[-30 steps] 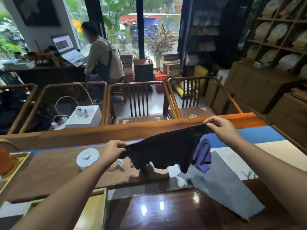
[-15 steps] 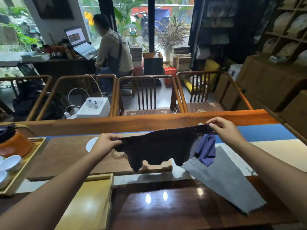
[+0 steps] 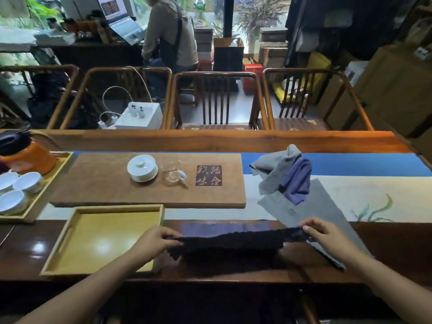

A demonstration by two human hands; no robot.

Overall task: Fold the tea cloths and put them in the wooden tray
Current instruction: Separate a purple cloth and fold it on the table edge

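Dark cloth [image 3: 236,242] lowered; both hands gripping.

A white lidded cup [image 3: 142,167] and a glass pitcher [image 3: 173,173] sit side by side on a wooden board [image 3: 93,183]. Three white bowls [image 3: 17,189] share a side tray [image 3: 44,190] with an orange kettle [image 3: 25,155].

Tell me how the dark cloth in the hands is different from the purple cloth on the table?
The dark cloth is almost black; the purple cloth is violet. The dark cloth is stretched out between the left hand and the right hand; the purple cloth lies bunched up, touched by no hand. The dark cloth is near the table's front edge; the purple cloth sits farther back, against a crumpled grey cloth. Neither is in the wooden tray yet.
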